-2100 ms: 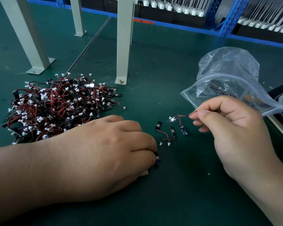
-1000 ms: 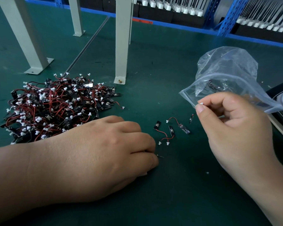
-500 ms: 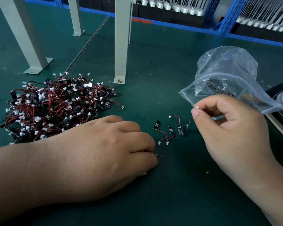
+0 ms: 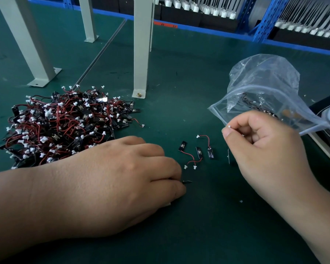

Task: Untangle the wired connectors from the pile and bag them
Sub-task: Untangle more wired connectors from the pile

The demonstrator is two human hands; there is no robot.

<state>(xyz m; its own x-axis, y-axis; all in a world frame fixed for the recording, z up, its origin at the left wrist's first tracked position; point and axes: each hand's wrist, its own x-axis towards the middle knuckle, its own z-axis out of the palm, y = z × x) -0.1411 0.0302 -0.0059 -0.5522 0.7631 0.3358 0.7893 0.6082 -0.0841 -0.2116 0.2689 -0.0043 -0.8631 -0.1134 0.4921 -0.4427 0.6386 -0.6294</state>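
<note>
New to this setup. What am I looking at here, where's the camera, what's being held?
No machine here: one person's two bare hands, filmed by one wide-angle camera on their head, looking forward and down. On the green mat, at left, lies a tangled pile of wired connectors: small black boards, red wires, white plugs. Three loose connectors lie between the hands. A clear plastic bag at right, mouth open, holds a few. The right hand pinches a white plug between thumb and forefinger. The left hand rests on the mat, fingers curled over a small dark part.
</note>
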